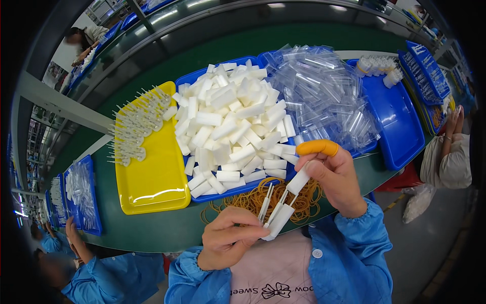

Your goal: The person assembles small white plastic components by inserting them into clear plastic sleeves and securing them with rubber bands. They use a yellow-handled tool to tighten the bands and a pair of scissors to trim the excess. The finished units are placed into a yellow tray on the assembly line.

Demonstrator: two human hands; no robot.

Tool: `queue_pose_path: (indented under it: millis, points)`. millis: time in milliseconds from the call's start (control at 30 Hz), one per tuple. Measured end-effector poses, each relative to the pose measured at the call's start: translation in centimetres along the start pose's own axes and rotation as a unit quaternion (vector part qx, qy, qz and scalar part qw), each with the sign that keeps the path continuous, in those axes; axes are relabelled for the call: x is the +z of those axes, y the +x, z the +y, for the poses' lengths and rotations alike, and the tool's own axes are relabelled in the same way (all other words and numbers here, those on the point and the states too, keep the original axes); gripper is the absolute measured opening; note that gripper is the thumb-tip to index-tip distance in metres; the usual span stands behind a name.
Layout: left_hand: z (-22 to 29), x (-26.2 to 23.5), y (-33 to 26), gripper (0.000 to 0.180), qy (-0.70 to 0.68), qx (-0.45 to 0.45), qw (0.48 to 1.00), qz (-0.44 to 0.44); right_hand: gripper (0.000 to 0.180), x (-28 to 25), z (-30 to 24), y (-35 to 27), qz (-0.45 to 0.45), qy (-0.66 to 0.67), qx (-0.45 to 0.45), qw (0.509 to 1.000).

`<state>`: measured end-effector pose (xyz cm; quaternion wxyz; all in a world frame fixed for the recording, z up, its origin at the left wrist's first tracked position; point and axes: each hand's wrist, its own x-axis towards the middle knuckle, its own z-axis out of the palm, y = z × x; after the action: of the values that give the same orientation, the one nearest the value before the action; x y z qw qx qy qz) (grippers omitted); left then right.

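In front of my chest, my left hand [233,237] pinches the lower end of a white pronged plastic piece [267,209], its thin prongs pointing up. A white block [279,220] sits against that piece, on its right. My right hand [329,178], with an orange finger cot [317,147] on one finger, grips another white foam block [298,181] between thumb and finger. This block's lower end meets the tips of the prongs. Just beyond the hands lies a heap of tan rubber bands [307,205].
A blue tray [225,194] heaped with white foam blocks [223,119] stands ahead. Left of it, a yellow tray [152,192] holds several pronged pieces [132,133]. To the right are clear plastic sleeves [324,96] and a blue tray [397,129] with bundled pieces. Co-workers sit on both sides.
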<state>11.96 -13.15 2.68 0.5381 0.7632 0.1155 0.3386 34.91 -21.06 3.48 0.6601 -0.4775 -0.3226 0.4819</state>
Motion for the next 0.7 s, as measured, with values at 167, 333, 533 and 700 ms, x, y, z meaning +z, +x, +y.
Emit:
queue_pose_path:
  millis: [167,333,533,700]
  points:
    - [0.2,-0.1,0.1,0.027,-0.001,-0.004,1.000,-0.006,0.029,-0.2,-0.3,0.1,-0.006,-0.003,-0.003,1.000]
    - [0.4,-0.1,0.2,0.030,0.008,-0.005,1.000,-0.016,0.028,0.0,-0.7,-0.2,-0.021,-0.042,0.014,0.999]
    - [0.3,-0.2,0.4,0.033,0.042,0.020,0.999,-0.010,0.025,1.6,-1.2,-1.1,-0.014,-0.105,-0.050,0.993]
    - [0.1,-0.3,0.4,0.031,0.015,0.030,0.999,-0.002,0.024,1.0,-1.5,-0.7,-0.045,-0.117,-0.026,0.992]
